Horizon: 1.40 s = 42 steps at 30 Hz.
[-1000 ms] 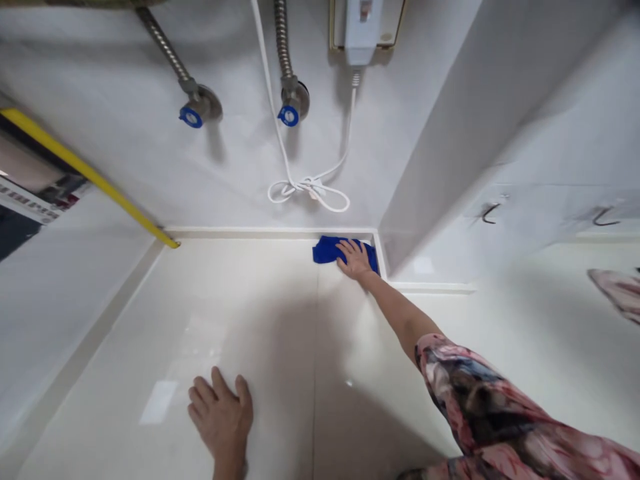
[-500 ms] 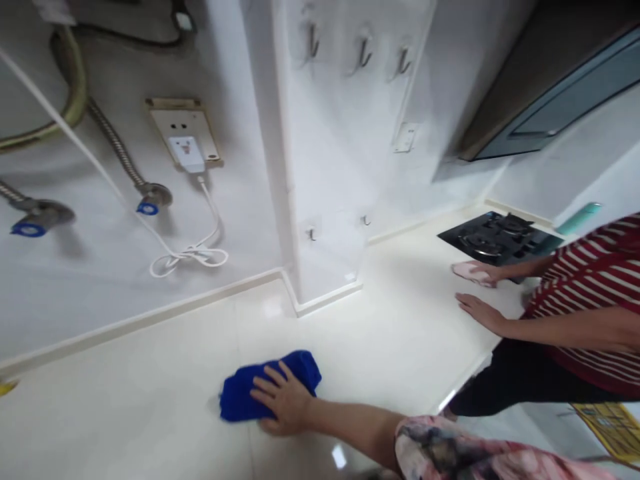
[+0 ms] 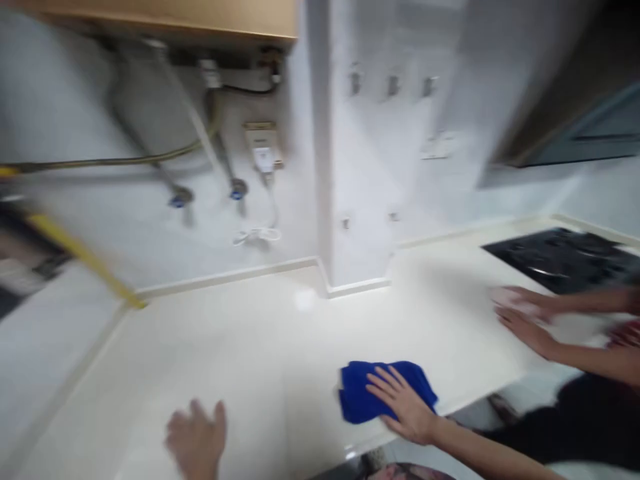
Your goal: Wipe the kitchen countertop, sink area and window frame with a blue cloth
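Note:
My right hand (image 3: 407,408) lies flat with its fingers spread on a folded blue cloth (image 3: 357,393), near the front edge of the white countertop (image 3: 240,360). Part of the cloth is hidden under the palm and fingers. Over the left part of the counter is my left hand (image 3: 197,433), blurred, its thumb apart from half-bent fingers and nothing visible in it. Whether it touches the surface I cannot tell.
At the right, a co-worker's hands (image 3: 530,330) rest on a pale pink cloth (image 3: 515,303) beside a black gas hob (image 3: 555,257). Behind the counter are a wall column (image 3: 363,253) with hooks, a socket (image 3: 264,147) and valves. A yellow pipe (image 3: 90,263) runs down at left.
My view has swung left. My right hand and the blue cloth have slid right and toward the counter's front edge. My left hand has come into view. The co-worker's hands are closer together.

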Each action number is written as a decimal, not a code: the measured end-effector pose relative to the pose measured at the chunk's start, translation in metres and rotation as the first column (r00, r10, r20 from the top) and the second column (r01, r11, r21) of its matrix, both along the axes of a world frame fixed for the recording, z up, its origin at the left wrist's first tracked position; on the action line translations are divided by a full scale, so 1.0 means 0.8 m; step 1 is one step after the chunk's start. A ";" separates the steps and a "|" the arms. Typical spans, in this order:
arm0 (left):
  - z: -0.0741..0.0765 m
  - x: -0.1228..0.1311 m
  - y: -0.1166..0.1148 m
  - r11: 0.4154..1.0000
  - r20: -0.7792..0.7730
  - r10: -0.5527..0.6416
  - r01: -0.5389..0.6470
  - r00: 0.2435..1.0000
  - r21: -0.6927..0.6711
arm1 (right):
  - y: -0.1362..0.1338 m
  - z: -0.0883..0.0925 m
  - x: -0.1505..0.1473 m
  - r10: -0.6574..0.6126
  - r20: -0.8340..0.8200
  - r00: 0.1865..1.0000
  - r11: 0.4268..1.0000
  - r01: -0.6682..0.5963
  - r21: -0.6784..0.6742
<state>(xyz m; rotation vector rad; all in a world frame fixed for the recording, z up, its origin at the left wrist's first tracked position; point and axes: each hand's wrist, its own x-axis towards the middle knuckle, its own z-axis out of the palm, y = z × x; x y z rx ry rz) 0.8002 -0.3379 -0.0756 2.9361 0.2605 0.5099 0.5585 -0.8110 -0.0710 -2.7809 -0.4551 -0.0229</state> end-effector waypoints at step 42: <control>0.001 -0.069 -0.009 0.988 -0.031 -0.125 0.121 0.992 -0.099 | -0.077 -0.032 0.138 -0.650 0.102 0.753 0.728 0.655 -0.202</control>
